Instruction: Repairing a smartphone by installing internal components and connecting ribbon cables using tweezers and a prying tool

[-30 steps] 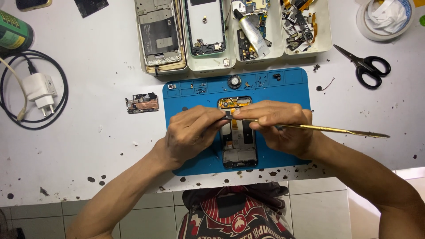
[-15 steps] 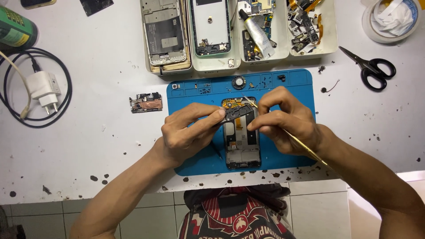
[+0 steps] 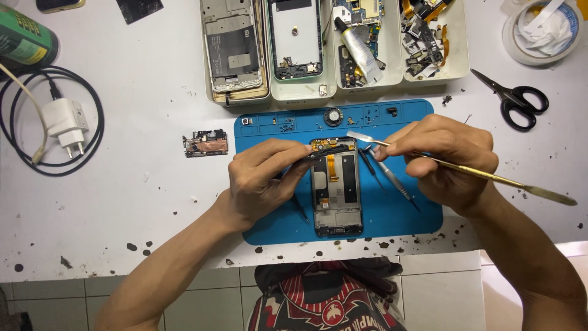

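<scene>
We work on an opened phone frame (image 3: 335, 187) lying on the blue repair mat (image 3: 404, 211), mid-worktop.

Our left hand (image 3: 263, 181) has its grip pinched on a dark strip-like part at the frame's top edge, at 9 o'clock from it; our right hand (image 3: 447, 160), at 3 o'clock, has its grip closed on a long brass-coloured metal spudger (image 3: 490, 176) with flat ends. Two slim tools (image 3: 386, 175) lie on the rubbery mat between frame and right hand, and another pokes out under the left hand. At 12 o'clock stand four white plastic trays (image 3: 456, 58) holding phone bodies, a tube and loose parts. One small circuit board (image 3: 205, 144) sits at 9 o'clock on the speckled white worktop (image 3: 135, 202), a white charger (image 3: 64, 122) with coiled black cable beyond it. One pair of black scissors (image 3: 514, 101) lies at 2 o'clock.
</scene>
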